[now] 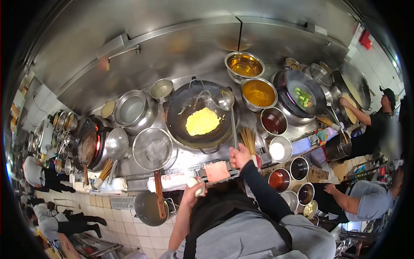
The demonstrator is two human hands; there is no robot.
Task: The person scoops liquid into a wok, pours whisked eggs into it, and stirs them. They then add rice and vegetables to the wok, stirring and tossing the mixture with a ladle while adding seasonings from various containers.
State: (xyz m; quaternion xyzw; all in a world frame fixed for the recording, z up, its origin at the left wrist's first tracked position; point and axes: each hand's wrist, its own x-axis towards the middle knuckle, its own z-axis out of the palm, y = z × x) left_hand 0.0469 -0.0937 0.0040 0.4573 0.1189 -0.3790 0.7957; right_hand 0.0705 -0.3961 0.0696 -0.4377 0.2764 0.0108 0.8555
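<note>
My right hand (240,156) is closed round the handle of a steel ladle (224,100). The ladle's bowl hangs over the upper right of a large dark wok (177,116). A patch of yellow scrambled egg (202,121) lies in the middle of that wok, apart from the ladle. Low in front of the stove, my left hand (194,192) grips a bunched white cloth (196,186). A pink cloth (217,172) lies between my hands at the counter's edge. Beside my right hand stands a bamboo brush (248,139).
A mesh strainer (152,149) stands left of the wok, its wooden handle projecting over the edge. Oil bowls (259,93) and sauce pots (273,121) sit to the right. Farther right is a wok with greens (304,98); co-workers (368,200) stand on that side.
</note>
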